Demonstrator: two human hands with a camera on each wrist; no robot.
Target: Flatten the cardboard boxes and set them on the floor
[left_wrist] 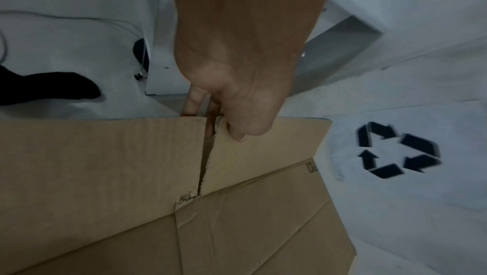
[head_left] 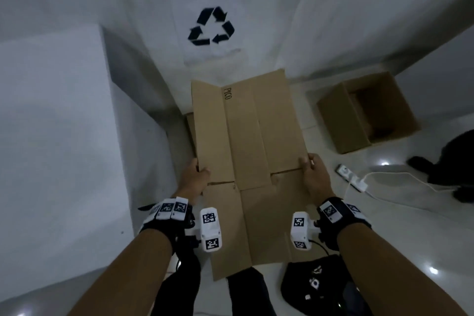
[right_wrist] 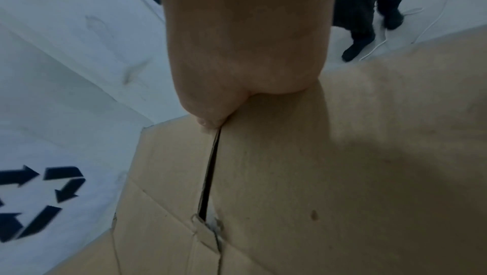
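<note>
I hold a flattened brown cardboard box (head_left: 246,151) out in front of me over the floor, its far end pointing at the wall. My left hand (head_left: 196,174) grips its left edge at a flap slit, thumb on top, fingers underneath (left_wrist: 193,100). My right hand (head_left: 311,169) grips the right edge beside the other slit, thumb tip (right_wrist: 208,123) on the cardboard (right_wrist: 316,175). The word PICO (head_left: 227,97) is printed on the panel (left_wrist: 105,165). An open, standing cardboard box (head_left: 366,113) sits on the floor to the right. Another cardboard edge (head_left: 190,131) shows under the held one.
A white wall ahead bears a sheet with a black recycling symbol (head_left: 210,26). A white cabinet side (head_left: 64,123) stands at the left. A white power strip with cable (head_left: 352,177) lies on the tiled floor at the right. A black bag (head_left: 315,285) lies near my feet. Another person's dark legs (head_left: 451,161) stand at the far right.
</note>
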